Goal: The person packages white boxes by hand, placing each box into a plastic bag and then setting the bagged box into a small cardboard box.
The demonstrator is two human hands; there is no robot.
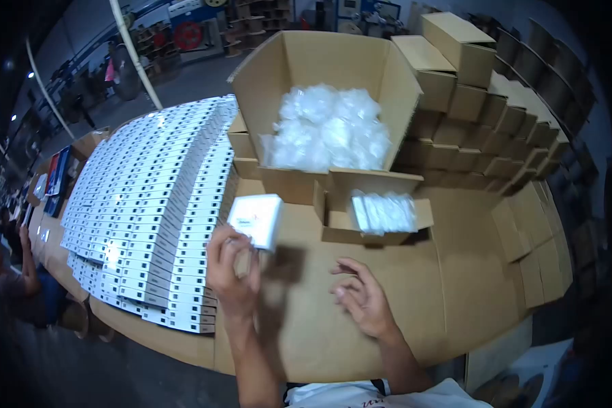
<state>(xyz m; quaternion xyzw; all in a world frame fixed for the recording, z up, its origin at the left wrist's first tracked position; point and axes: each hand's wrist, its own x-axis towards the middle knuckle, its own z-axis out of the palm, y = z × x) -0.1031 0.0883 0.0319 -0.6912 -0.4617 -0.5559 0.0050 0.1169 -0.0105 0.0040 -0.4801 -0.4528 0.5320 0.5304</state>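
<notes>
My left hand (232,272) grips a small white box (257,219) by its lower corner and holds it tilted above the cardboard-covered table (415,299). My right hand (362,296) hovers over the table to the right, fingers loosely curled and apart, with nothing in it. A small open carton (336,228) with clear plastic-wrapped items (384,212) lies just beyond my right hand. Behind it a large open carton (265,81) holds many clear plastic bags (326,129).
Rows of flat white boxes (149,204) fill the table to the left. Stacked brown cartons (483,102) line the right side. Another person (20,285) sits at the far left edge. Flattened cardboard pieces (534,245) lie at the right.
</notes>
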